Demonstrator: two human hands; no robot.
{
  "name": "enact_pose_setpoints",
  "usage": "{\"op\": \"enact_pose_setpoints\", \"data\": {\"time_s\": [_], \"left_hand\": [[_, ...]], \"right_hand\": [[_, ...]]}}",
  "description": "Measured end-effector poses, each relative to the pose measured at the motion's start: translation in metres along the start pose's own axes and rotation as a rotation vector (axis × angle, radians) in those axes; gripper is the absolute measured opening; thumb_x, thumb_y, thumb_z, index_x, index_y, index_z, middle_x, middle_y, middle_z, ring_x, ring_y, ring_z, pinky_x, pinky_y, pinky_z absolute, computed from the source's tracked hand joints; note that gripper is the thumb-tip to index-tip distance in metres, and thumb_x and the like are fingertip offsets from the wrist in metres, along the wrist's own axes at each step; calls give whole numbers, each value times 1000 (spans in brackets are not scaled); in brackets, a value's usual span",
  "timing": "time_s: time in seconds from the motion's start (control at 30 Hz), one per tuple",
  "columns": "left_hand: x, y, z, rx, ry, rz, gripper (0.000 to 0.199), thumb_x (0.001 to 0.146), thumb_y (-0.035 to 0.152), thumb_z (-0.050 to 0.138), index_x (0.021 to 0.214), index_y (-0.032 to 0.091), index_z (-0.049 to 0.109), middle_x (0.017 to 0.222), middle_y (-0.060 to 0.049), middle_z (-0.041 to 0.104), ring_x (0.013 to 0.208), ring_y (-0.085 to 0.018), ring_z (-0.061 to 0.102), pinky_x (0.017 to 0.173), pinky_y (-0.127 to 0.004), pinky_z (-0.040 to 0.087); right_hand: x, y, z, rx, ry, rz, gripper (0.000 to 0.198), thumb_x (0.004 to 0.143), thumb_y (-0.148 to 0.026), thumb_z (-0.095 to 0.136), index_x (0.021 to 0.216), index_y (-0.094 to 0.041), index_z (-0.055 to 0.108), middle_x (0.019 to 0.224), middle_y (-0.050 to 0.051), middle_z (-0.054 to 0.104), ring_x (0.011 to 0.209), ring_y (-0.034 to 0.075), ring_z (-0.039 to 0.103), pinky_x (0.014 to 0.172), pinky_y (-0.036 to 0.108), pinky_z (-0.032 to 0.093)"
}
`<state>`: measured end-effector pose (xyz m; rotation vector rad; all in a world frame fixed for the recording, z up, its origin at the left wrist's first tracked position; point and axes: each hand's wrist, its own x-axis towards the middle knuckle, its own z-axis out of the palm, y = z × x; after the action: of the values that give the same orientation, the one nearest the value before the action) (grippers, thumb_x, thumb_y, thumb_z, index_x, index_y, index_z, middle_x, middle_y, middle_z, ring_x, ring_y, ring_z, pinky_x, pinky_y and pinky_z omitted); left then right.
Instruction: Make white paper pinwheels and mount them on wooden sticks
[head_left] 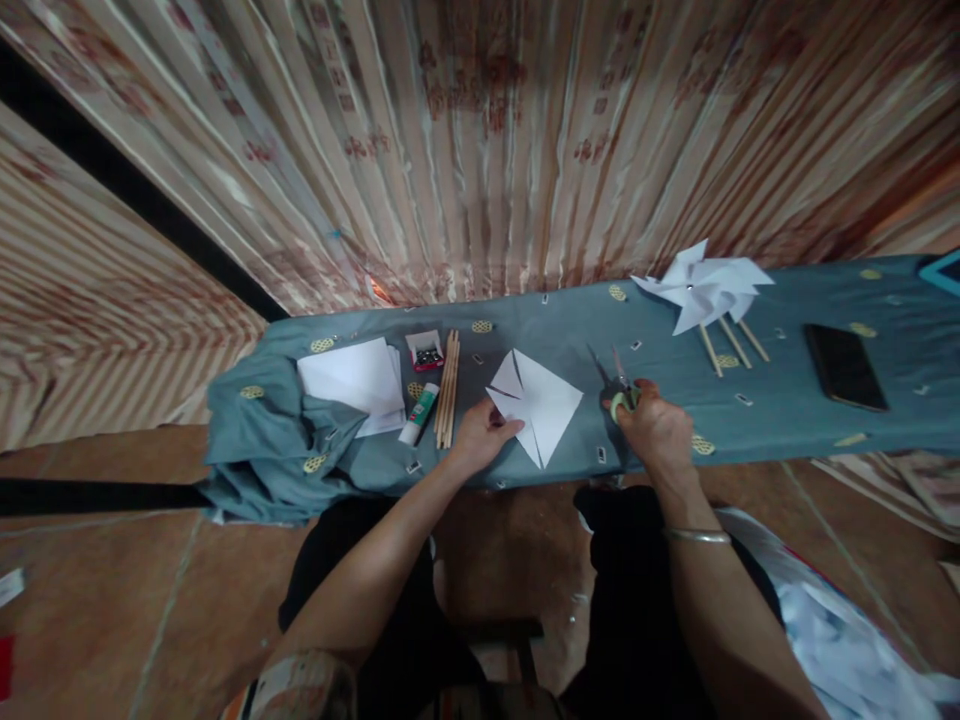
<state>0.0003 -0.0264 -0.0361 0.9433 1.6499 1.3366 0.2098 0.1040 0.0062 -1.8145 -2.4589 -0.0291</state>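
My left hand [484, 436] pinches the left corner of a white square of paper [553, 402], thumb on top. Slits run into the sheet from its left, top and bottom corners; the right corner looks uncut. To the right of the paper, my right hand [658, 425] is closed around the green handles of a pair of scissors [619, 372]. Their blades are spread apart and point away from me, clear of the paper.
Left of the paper lie wooden sticks [448, 390], a glue stick [420, 414], a small box of pins [425, 351] and white sheets [352, 380]. Finished paper pinwheels [705, 285] and a black phone [846, 367] lie to the right. A striped curtain [495, 150] hangs behind the cloth-covered table [555, 325].
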Motion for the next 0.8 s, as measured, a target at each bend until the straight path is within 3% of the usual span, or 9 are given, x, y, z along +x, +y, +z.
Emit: {"op": "enact_pose_setpoints", "data": {"time_s": [0.13,0.2,0.33,0.4,0.5,0.57,0.67,0.8], "left_hand": [[-9,9,-16,-4,41,51,59,74,23,69,130,18,52,112,-9,68,94,-20,66,83,-35,55],[-13,13,-26,69,131,112,70,76,26,67,141,19,41,133,-14,58,111,-24,61,86,-38,55],[-19,14,-37,422,225,340,65,80,25,65,141,21,43,149,-14,44,136,-29,42,111,-50,37],[-21,13,-34,576,175,416,54,83,24,62,135,19,50,146,-14,48,138,-29,39,115,-52,31],[-26,14,-22,710,14,437,39,87,20,56,125,16,60,139,-14,55,135,-28,43,113,-52,34],[-30,18,-13,793,-85,452,35,87,20,57,122,19,62,135,-12,59,135,-28,43,117,-59,25],[-34,24,-5,904,-122,483,34,87,19,58,121,21,63,135,-11,60,138,-30,40,117,-67,4],[-33,26,-2,957,-175,488,36,88,19,57,124,19,60,138,-11,58,141,-30,36,117,-68,2]], "right_hand": [[1,-1,1,8,26,-13,49,90,-44,51,123,-8,58,79,20,72,77,34,70,70,39,48],[1,0,2,17,37,-27,49,89,-44,50,122,-8,58,78,20,72,75,33,70,68,39,48],[2,0,3,12,51,-35,47,89,-43,50,120,-8,59,77,19,71,73,31,69,67,38,47],[4,0,3,-1,44,-33,44,88,-40,52,118,-9,59,77,18,71,73,30,69,67,36,45],[7,-1,1,-24,9,-30,36,89,-36,53,112,-11,62,77,17,71,75,31,70,64,34,43],[9,-2,-1,-42,-17,-36,33,89,-35,52,108,-11,64,78,17,72,77,32,71,63,33,43],[12,-3,-5,-53,-49,-43,31,89,-35,53,106,-12,65,81,17,73,80,32,71,63,32,43],[16,-1,-6,-40,-71,-54,32,86,-37,58,105,-12,66,82,17,73,79,31,71,63,31,44]]}}
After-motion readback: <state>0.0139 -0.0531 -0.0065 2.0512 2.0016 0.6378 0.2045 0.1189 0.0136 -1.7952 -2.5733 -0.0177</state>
